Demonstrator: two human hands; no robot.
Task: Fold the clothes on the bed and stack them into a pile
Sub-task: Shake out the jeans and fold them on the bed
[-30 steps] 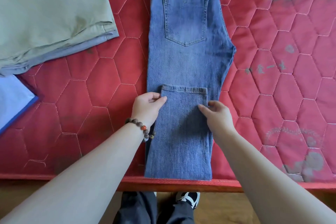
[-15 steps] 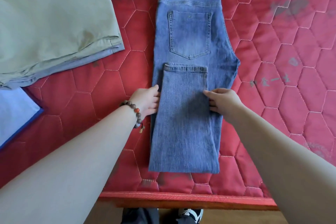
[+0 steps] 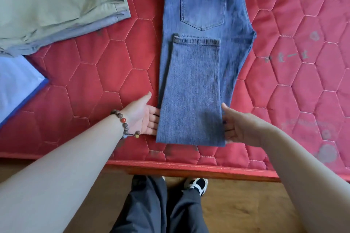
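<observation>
Head view, single camera: worn on the person's head, looking steeply down and forward over the near edge of the red quilted mattress (image 3: pixel 98 73). Close range; both forearms enter from the near corners, wooden floor (image 3: pixel 236 204) and a shoe (image 3: pixel 198 185) directly below.

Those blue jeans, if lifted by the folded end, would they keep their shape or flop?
The jeans would probably droop: the legs lie creased over flat. Denim looks thick, so likely heavy for cloth. The left hand and right hand flank the fold, suggesting support is needed.
</observation>
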